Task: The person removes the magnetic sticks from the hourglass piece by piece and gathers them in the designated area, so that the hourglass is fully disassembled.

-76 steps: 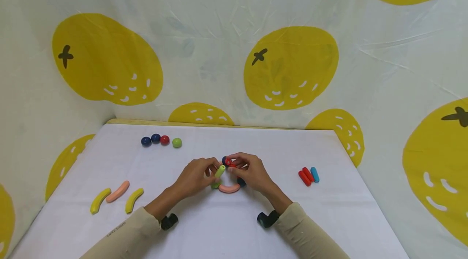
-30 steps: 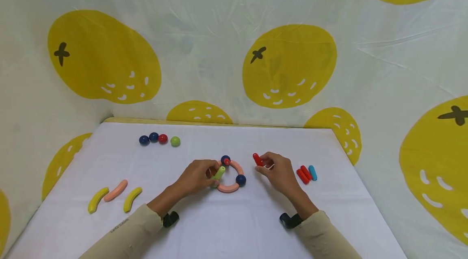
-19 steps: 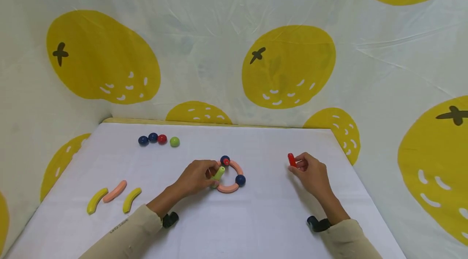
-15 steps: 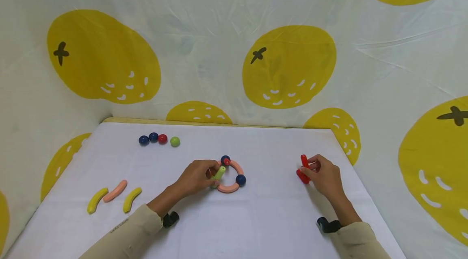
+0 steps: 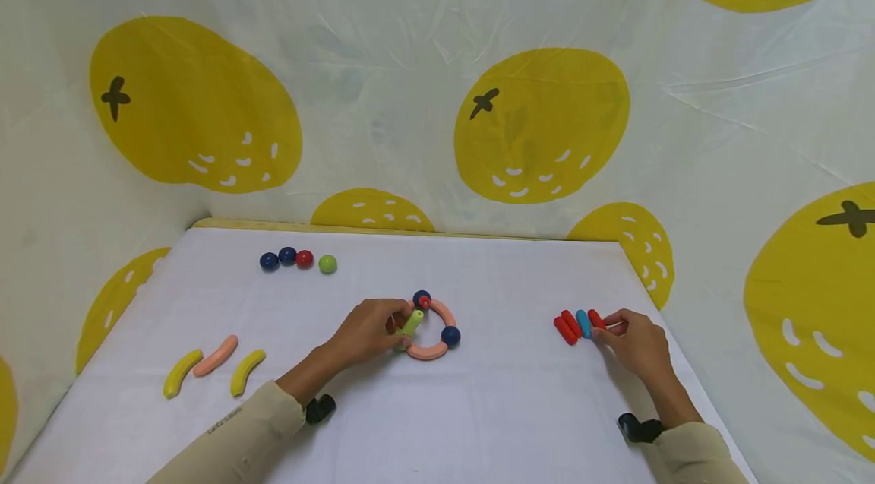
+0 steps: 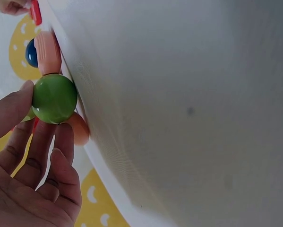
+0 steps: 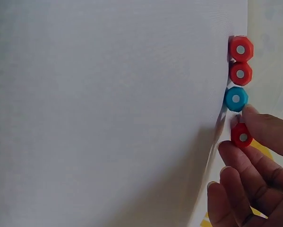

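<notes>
With thumb and fingers, my left hand pinches a light green magnetic rod that slants up from the left side of a ring. The ring has curved pink rods, dark blue balls and a green ball, close by the left fingertips. A red rod stands on the ring's far blue ball. Over on the right, my right hand pinches another red magnetic rod at the table, alongside a blue rod and two more red rods.
Dark blue, red and green balls sit in a row at the back left. Two yellow curved rods and a pink one lie at the left. A patterned cloth hangs behind the white table.
My right hand has carried the red rod from the ring to the right and lowered it beside the blue rod. The left hand has stayed at the ring, holding the green rod.
</notes>
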A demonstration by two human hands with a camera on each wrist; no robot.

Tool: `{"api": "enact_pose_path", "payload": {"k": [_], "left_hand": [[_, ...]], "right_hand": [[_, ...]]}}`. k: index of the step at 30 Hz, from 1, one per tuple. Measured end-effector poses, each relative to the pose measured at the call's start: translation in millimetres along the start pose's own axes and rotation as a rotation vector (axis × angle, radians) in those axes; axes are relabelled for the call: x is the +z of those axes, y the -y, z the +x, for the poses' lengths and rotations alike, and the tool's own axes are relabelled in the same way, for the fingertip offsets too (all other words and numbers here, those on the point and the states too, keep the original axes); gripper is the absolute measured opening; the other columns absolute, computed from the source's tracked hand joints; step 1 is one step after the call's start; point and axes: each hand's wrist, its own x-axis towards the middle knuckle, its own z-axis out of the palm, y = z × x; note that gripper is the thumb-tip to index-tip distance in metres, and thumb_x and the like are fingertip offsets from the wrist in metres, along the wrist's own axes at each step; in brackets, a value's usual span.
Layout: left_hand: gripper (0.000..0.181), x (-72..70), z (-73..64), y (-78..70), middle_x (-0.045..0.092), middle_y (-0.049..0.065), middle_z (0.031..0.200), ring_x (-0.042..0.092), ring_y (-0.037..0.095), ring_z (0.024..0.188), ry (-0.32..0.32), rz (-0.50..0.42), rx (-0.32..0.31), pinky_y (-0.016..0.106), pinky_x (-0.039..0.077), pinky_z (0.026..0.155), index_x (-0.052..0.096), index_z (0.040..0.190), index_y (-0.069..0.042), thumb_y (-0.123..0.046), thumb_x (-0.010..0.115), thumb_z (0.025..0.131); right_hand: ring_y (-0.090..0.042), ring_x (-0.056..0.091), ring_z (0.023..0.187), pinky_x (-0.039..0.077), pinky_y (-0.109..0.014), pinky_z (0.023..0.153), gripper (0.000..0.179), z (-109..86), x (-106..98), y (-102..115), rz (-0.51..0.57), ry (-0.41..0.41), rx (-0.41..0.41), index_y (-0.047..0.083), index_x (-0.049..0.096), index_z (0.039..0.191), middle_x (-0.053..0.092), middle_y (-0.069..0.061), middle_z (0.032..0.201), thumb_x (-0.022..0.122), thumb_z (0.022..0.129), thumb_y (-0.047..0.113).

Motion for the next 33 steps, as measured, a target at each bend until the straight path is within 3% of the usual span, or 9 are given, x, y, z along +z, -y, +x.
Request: {"api": "enact_pose_path", "payload": {"k": [5, 10, 18, 23, 29, 33], "left_hand": [[0.03, -0.4, -0.2, -0.5, 0.071, -0.01, 0.098, 0.064, 0.013, 0.088, 0.006, -0.002, -0.004, 0.024, 0.052, 0.076, 0.073, 0.111, -0.017, -0.016, 0.089, 0.086], [0.028, -1.2, -0.2, -0.3, 0.071, -0.009, 0.096, 0.064, 0.012, 0.088, 0.008, 0.0, 0.009, 0.025, 0.051, 0.076, 0.073, 0.11, -0.018, -0.015, 0.089, 0.087], [0.027, -1.2, -0.2, -0.1, 0.071, -0.008, 0.096, 0.063, 0.012, 0.088, 0.013, 0.006, -0.001, 0.027, 0.05, 0.077, 0.074, 0.11, -0.019, -0.014, 0.088, 0.087], [0.026, 1.0, 0.2, 0.0, 0.072, -0.008, 0.097, 0.063, 0.012, 0.089, 0.016, 0.002, -0.004, 0.027, 0.05, 0.077, 0.074, 0.109, -0.019, -0.013, 0.088, 0.087], [0.025, 1.2, -0.2, -2.1, 0.071, -0.008, 0.096, 0.062, 0.013, 0.089, 0.022, -0.005, -0.021, 0.028, 0.05, 0.077, 0.074, 0.106, -0.019, -0.012, 0.088, 0.087], [0.024, 0.4, 0.1, -1.9, 0.07, -0.009, 0.095, 0.063, 0.013, 0.089, 0.022, 0.006, -0.02, 0.029, 0.051, 0.078, 0.073, 0.105, -0.02, -0.013, 0.088, 0.087]], "right_hand": [[-0.034, 0.061, 0.094, 0.051, -0.029, 0.063, 0.045, -0.7, 2, 0, -0.004, -0.02, -0.013, -0.002, 0.067, 0.122, 0.071, -0.022, 0.104, 0.08, 0.095, 0.031], [-0.035, 0.064, 0.098, 0.051, -0.028, 0.066, 0.041, -6.5, 11, 13, 0.029, -0.114, -0.069, 0.002, 0.066, 0.125, 0.073, -0.023, 0.112, 0.079, 0.096, 0.028], [-0.021, 0.063, 0.088, 0.052, -0.019, 0.07, 0.035, -14.2, 32, 62, 0.158, -0.166, -0.327, 0.013, 0.071, 0.124, 0.076, -0.006, 0.101, 0.083, 0.094, 0.026], [-0.018, 0.067, 0.091, 0.056, -0.019, 0.078, 0.037, -19.4, 50, 103, 0.238, -0.107, -0.439, 0.017, 0.073, 0.124, 0.077, -0.003, 0.104, 0.087, 0.091, 0.026], [-0.02, 0.067, 0.099, 0.063, -0.038, 0.087, 0.042, -22.0, 72, 150, 0.283, -0.002, -0.535, 0.024, 0.071, 0.129, 0.076, -0.003, 0.112, 0.086, 0.091, 0.028], [-0.019, 0.067, 0.101, 0.063, -0.042, 0.086, 0.043, -20.8, 88, 176, 0.282, 0.04, -0.619, 0.024, 0.072, 0.13, 0.076, -0.001, 0.113, 0.087, 0.09, 0.025]]}}
